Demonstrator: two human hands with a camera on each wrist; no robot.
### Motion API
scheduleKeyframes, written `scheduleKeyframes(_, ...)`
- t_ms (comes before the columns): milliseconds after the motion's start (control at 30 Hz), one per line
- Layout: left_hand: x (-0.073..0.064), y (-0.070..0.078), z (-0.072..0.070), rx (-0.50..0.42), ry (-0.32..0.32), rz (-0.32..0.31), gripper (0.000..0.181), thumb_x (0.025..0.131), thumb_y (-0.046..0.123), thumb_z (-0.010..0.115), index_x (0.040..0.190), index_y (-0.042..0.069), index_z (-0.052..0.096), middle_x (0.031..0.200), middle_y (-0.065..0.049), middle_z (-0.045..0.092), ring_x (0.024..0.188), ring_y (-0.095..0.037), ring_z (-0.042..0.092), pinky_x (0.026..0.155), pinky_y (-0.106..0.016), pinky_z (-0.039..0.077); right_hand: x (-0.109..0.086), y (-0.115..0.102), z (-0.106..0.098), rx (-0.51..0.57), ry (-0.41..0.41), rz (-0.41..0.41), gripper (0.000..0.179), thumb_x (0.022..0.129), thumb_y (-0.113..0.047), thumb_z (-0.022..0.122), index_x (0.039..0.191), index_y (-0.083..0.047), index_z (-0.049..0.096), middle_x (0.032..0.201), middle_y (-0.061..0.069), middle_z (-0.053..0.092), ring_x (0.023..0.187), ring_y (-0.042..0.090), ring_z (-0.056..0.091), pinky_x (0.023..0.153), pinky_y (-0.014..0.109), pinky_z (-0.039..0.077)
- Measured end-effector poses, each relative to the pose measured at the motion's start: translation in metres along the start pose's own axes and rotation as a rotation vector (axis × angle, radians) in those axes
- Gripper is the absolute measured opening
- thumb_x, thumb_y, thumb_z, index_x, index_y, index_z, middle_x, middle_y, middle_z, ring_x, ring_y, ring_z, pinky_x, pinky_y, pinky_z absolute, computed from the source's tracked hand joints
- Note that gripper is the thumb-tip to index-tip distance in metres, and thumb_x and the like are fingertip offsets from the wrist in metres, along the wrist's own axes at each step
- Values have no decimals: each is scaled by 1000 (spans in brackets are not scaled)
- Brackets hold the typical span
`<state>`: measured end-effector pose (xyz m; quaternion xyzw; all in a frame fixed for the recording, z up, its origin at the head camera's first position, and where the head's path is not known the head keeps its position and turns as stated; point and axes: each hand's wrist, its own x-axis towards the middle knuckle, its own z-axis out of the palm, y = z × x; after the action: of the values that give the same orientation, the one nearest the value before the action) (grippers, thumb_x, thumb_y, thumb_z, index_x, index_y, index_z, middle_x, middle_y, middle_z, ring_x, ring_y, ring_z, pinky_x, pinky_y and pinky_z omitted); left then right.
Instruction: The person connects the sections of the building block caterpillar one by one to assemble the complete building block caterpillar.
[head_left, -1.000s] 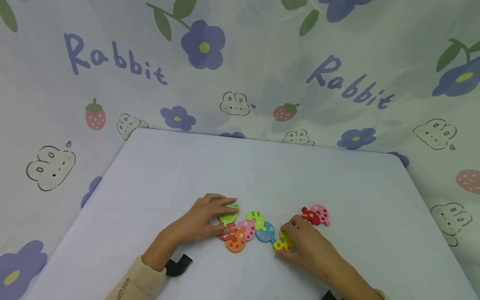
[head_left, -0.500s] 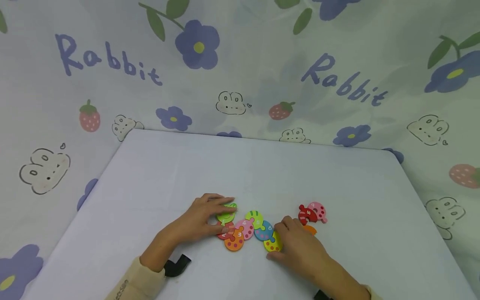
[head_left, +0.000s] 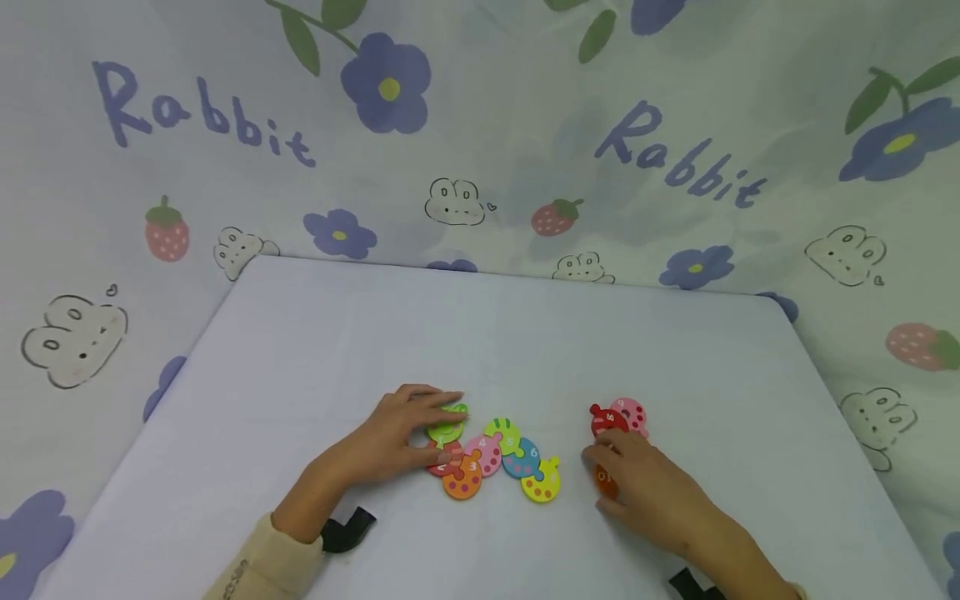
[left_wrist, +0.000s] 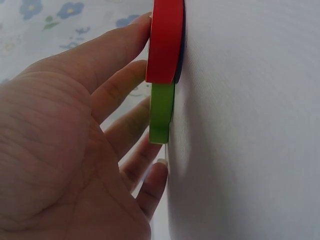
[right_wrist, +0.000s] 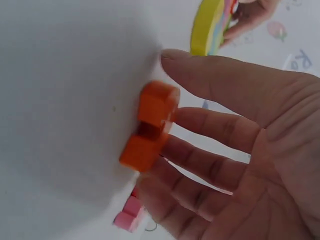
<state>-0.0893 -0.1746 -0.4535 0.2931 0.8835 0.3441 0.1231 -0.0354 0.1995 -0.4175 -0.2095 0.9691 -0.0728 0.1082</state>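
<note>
A chain of numbered puzzle pieces curves across the white table. It starts with a green piece with a face (head_left: 446, 428), then a red piece (head_left: 444, 463), an orange 3 piece (head_left: 460, 483), and ends in a yellow piece (head_left: 543, 483). My left hand (head_left: 397, 437) touches the green and red pieces with extended fingers. To the right, my right hand (head_left: 660, 487) hovers around a loose orange piece (right_wrist: 147, 137), thumb and fingers spread. In the right wrist view the thumb is apart from it. A red 8 piece (head_left: 606, 419) lies just beyond those fingers.
Joined to the red 8 is a pink 9 piece (head_left: 632, 412). The white table (head_left: 360, 333) ends at a back edge against a rabbit-patterned cloth (head_left: 480, 117). Black wrist-mounted parts (head_left: 348, 531) show beside the forearms.
The right hand pressed the yellow piece against the blue 6 piece, let go of it, and moved right to the loose orange piece. The left hand stayed on the chain.
</note>
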Motion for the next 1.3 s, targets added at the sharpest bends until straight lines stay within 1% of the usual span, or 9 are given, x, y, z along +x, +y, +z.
scheduleKeyframes(133,0,0,-1,-2,1,-2,53,93,31,80,144,26,66,161,6,45,148,-28,33,113,-64,27,0,4,-2,21,-25,44,55,72,-26,98,121,-20,73,124,2,62,116,22,58,89,41,59)
scheduleKeyframes(267,1,-1,-1,-2,1,2,53,93,28,80,144,26,66,161,6,46,147,-27,33,113,-64,26,2,6,0,47,-34,93,48,74,-36,96,113,-21,74,108,-4,59,94,12,58,80,35,61)
scheduleKeyframes(433,1,0,0,3,9,9,52,93,28,81,144,25,67,161,6,47,147,-26,34,112,-63,27,6,3,8,102,2,135,36,80,-39,91,102,-20,68,92,-9,54,73,8,51,66,27,54)
scheduleKeyframes(567,1,1,0,1,12,10,53,92,29,81,143,24,67,160,6,48,147,-26,34,112,-63,27,9,1,10,146,12,154,34,83,-41,88,103,-20,69,94,-10,57,78,8,54,69,30,54)
scheduleKeyframes(733,1,0,0,5,12,6,53,93,30,81,143,26,67,160,7,47,147,-25,34,112,-63,27,14,8,3,189,77,192,53,87,-40,86,127,-10,67,110,0,69,94,18,68,81,42,61)
scheduleKeyframes(867,1,-1,0,0,6,4,53,93,29,81,144,26,67,161,7,47,147,-25,33,112,-63,27,21,20,3,133,129,203,63,89,-33,84,140,-5,61,123,14,69,103,31,70,83,51,60)
scheduleKeyframes(1000,1,-2,1,9,3,3,53,93,29,81,144,26,67,161,7,47,147,-26,33,112,-64,27,27,26,7,76,133,182,58,87,-29,86,137,-6,66,121,18,67,101,33,69,82,51,60)
scheduleKeyframes(1167,2,-1,0,19,6,4,53,93,30,81,144,27,66,161,7,47,147,-26,33,112,-64,27,26,23,9,61,161,149,59,80,-34,92,128,-8,71,101,9,57,86,21,56,68,34,58)
scheduleKeyframes(1300,2,-1,0,15,5,1,53,93,30,81,144,27,67,161,7,47,147,-26,34,112,-64,27,26,20,9,105,144,167,57,79,-39,92,120,-6,69,100,6,57,86,19,54,69,34,56)
